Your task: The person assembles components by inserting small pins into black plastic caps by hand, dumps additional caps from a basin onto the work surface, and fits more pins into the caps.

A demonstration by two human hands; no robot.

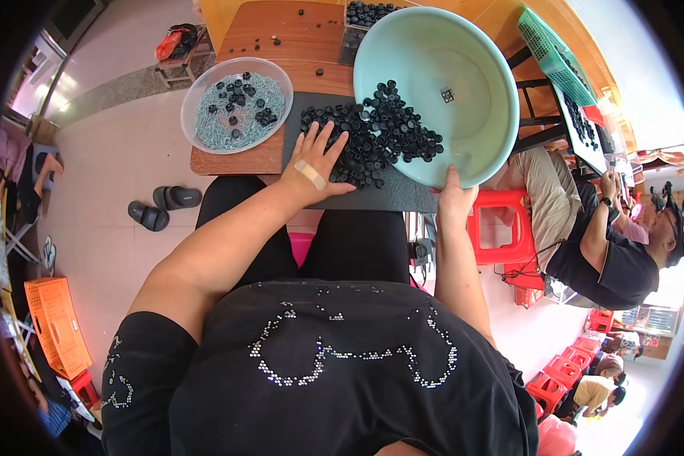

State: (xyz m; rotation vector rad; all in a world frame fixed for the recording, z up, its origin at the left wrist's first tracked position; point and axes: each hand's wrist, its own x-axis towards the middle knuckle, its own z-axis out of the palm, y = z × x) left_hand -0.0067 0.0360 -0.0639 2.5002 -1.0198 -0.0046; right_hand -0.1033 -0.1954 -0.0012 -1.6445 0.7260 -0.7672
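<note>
A pale green plastic basin [471,72] rests on its lower side at the edge of a dark grey mat [399,196], tilted toward me. Small black round caps [368,152] lie heaped on the mat and run on into the basin's lower left part. My left hand [317,161], with a bandage on its back, lies with fingers spread against the left side of the heap. On the basin's near rim, my right hand [456,199] grips with the thumb inside; its other fingers are mostly hidden underneath.
Left of the mat stands a clear round tub [205,137] of small silvery pieces and some black caps. Behind is a clear box [365,15] of caps. A red stool [501,251] and a seated person [604,258] are at right. Black slippers [177,197] lie on the floor.
</note>
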